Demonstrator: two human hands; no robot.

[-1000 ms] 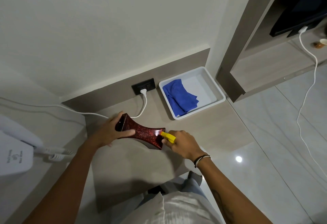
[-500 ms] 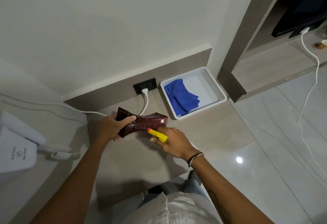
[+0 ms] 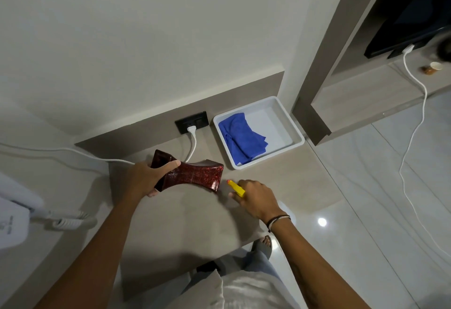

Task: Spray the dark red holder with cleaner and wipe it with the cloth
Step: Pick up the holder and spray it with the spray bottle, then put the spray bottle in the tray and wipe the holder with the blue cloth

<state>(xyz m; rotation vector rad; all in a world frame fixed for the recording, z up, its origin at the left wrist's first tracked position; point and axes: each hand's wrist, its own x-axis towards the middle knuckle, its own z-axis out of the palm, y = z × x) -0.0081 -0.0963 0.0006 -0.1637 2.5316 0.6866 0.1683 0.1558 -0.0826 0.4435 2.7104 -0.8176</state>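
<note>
Left hand (image 3: 144, 179) grips the tilted dark red holder (image 3: 192, 174) (thumb on top); right hand (image 3: 256, 196) clasps the yellow-nozzled spray bottle (image 3: 236, 188).

Holder (image 3: 192, 174) lies on its side on the counter (image 3: 185, 218), left end in the left hand (image 3: 146, 178). Right hand (image 3: 256, 197) with spray bottle (image 3: 235, 187) sits just right of the holder, nozzle toward it. Tray (image 3: 296, 126) stands behind and right against the wall, cloth (image 3: 240, 141) in its left half; wall socket (image 3: 192, 122) left of the tray.

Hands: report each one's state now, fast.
Left hand: closed around the dark red holder.
Right hand: closed on the yellow-nozzled spray bottle.
</note>
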